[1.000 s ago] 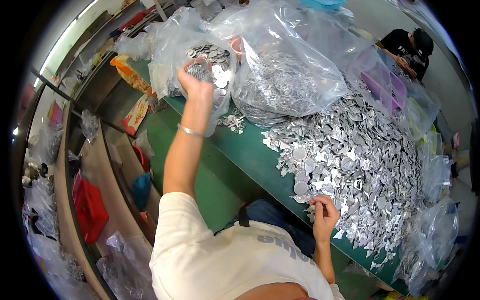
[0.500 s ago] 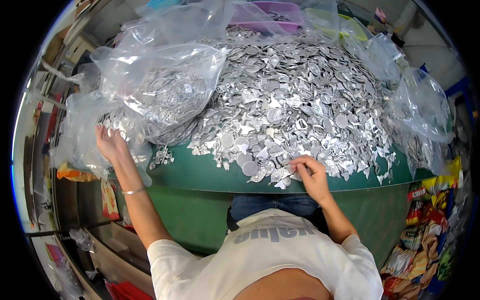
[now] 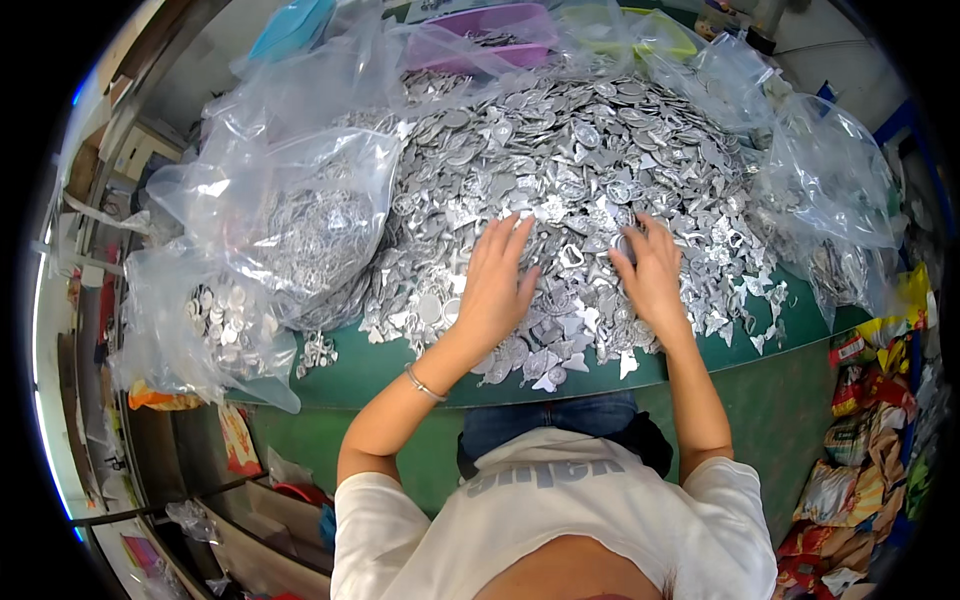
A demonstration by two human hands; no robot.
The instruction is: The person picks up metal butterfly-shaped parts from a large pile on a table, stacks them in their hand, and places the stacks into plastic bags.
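Observation:
A big heap of small flat silver metal pieces (image 3: 580, 160) covers the green table (image 3: 400, 370). My left hand (image 3: 495, 285) lies flat on the near part of the heap with its fingers spread, a thin bracelet on its wrist. My right hand (image 3: 650, 275) rests palm down on the heap a little to the right, fingers slightly curled over the pieces. Neither hand visibly holds a piece.
Clear plastic bags with more silver pieces lie at the left (image 3: 300, 220) and lower left (image 3: 215, 320), another at the right (image 3: 830, 190). A purple tray (image 3: 490, 25) stands behind the heap. Colourful packets (image 3: 870, 440) pile on the floor at the right.
My left hand has come from the plastic bag at the left onto the heap. My right hand has moved further up onto the heap. The view has turned square to the table.

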